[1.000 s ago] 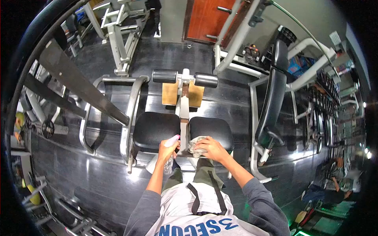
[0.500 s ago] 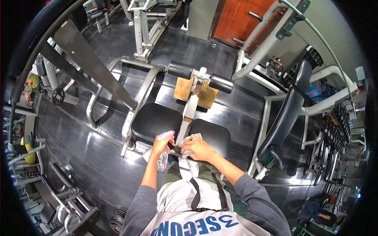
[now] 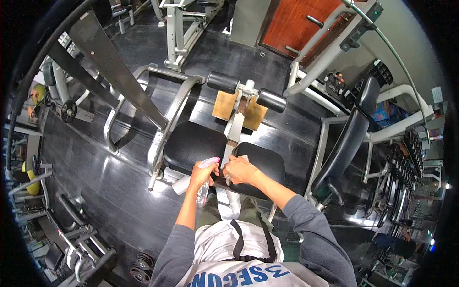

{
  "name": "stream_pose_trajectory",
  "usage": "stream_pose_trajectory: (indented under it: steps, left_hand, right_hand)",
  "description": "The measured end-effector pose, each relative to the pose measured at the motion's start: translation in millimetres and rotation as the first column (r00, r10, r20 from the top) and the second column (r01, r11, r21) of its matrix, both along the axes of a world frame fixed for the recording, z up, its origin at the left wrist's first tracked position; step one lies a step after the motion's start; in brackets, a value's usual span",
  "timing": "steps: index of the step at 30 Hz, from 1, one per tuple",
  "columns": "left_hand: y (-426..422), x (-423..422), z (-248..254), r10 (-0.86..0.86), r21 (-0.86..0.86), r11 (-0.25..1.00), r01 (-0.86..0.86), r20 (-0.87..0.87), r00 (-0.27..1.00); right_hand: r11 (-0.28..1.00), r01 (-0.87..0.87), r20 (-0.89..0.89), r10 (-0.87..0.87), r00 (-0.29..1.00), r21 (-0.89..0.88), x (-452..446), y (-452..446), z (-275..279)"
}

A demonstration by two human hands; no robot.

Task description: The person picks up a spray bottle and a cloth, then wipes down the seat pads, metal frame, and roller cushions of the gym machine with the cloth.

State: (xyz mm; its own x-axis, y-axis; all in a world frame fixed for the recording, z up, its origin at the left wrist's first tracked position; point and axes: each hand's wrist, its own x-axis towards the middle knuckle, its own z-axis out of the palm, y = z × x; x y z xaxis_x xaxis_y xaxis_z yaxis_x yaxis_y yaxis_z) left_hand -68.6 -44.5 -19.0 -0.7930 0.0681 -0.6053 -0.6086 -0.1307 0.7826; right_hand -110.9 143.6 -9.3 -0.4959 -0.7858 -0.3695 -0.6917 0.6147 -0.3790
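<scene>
My left hand (image 3: 200,177) is closed around a clear spray bottle (image 3: 202,193) with a white and pink spray head, held near the front edge of the left black seat pad (image 3: 193,143). Beside it, my right hand (image 3: 240,171) grips a crumpled whitish cloth (image 3: 228,180), mostly covered by the fingers. That hand is at the inner front edge of the right black pad (image 3: 265,165), next to the pale central bar (image 3: 234,126) between the pads. Whether the cloth touches the pad or the bar is hard to make out.
Two black foam rollers (image 3: 223,82) cross the bar's far end above a wooden board (image 3: 223,106). Curved metal tubing (image 3: 177,110) stands at left. A black padded bench (image 3: 342,143) is at right, with dumbbell racks (image 3: 406,162) beyond. Another person's foot (image 3: 227,28) shows at the top.
My right hand has shifted slightly up with the cloth, its fingers now covering more of it. My left hand and the spray bottle have moved slightly right. The view has shifted a little.
</scene>
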Motion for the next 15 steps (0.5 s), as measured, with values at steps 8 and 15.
stream_pose_trajectory:
  steps: [8,15]
  left_hand:
    - [-3,-4,1,-0.096,0.003,0.995,0.096,0.011,0.995]
    - [-6,-6,2,-0.128,0.011,0.992,0.128,0.023,0.992]
  right_hand:
    - [0.976,-0.191,0.091,0.2,0.976,-0.103,-10,5,6]
    - [0.993,-0.028,-0.088,0.039,0.995,0.116,-10,-7,-21]
